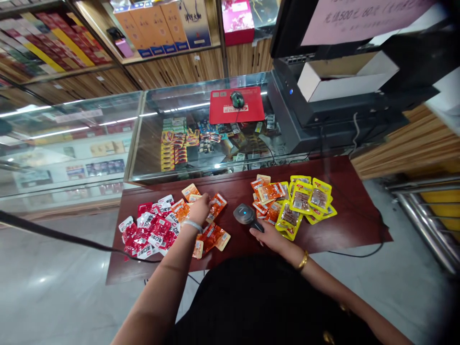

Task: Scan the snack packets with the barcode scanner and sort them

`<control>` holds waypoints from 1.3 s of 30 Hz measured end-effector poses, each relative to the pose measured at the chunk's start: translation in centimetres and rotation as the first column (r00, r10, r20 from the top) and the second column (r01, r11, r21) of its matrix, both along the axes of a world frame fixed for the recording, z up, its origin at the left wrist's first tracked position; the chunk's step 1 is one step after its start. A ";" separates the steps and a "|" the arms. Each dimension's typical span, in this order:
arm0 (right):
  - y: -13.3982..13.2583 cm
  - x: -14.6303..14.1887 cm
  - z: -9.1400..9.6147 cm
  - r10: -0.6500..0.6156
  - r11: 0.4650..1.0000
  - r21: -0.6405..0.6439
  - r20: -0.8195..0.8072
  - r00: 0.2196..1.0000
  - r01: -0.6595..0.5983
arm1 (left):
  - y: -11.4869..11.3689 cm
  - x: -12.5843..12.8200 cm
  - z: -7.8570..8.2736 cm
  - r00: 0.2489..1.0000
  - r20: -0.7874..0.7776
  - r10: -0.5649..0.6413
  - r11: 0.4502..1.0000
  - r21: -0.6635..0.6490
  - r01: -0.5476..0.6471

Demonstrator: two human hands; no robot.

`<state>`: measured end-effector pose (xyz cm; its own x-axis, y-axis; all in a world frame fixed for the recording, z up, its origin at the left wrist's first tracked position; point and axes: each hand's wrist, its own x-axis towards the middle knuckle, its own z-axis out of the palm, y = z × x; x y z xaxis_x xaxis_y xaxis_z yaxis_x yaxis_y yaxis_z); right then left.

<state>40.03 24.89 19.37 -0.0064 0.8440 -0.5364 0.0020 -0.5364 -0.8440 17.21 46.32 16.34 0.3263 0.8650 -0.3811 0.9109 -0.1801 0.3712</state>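
My right hand [269, 236] is wrapped round the handle of a dark barcode scanner [246, 215], whose head shows a small blue light. On the left, my left hand [200, 211] reaches into a spread of orange snack packets [212, 238]. Its fingers are closed at the edge of one orange snack packet [217, 207]; the fingertips are partly hidden. Red and white snack packets [154, 230] lie heaped left of that hand. Beyond the scanner, another group of orange packets [268, 191] overlaps yellow-edged snack packets [309, 199] on the right.
The packets lie on a dark red wooden tabletop [237, 256]. Behind it stands a glass display counter [151, 143], with a red mouse pad [219, 106] and a mouse [237, 99] on top. A dark cash-register machine [298, 124] carries an open white box [345, 86]. Cables cross both sides.
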 end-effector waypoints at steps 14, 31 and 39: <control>0.7 1.1 1.0 -0.028 0.999 0.015 -0.059 0.998 0.029 | -1.6 9.8 -2.2 0.490 0.691 0.531 0.844 -0.378 -0.382; -0.4 3.3 1.4 -0.156 0.988 -0.014 0.005 0.988 0.156 | 0.0 14.8 -4.4 0.662 0.608 0.437 0.888 -0.410 -0.209; -0.5 1.3 1.0 -0.039 0.999 -0.020 -0.012 0.999 0.039 | -4.7 4.4 -0.9 0.979 0.204 -0.002 0.990 -0.137 0.030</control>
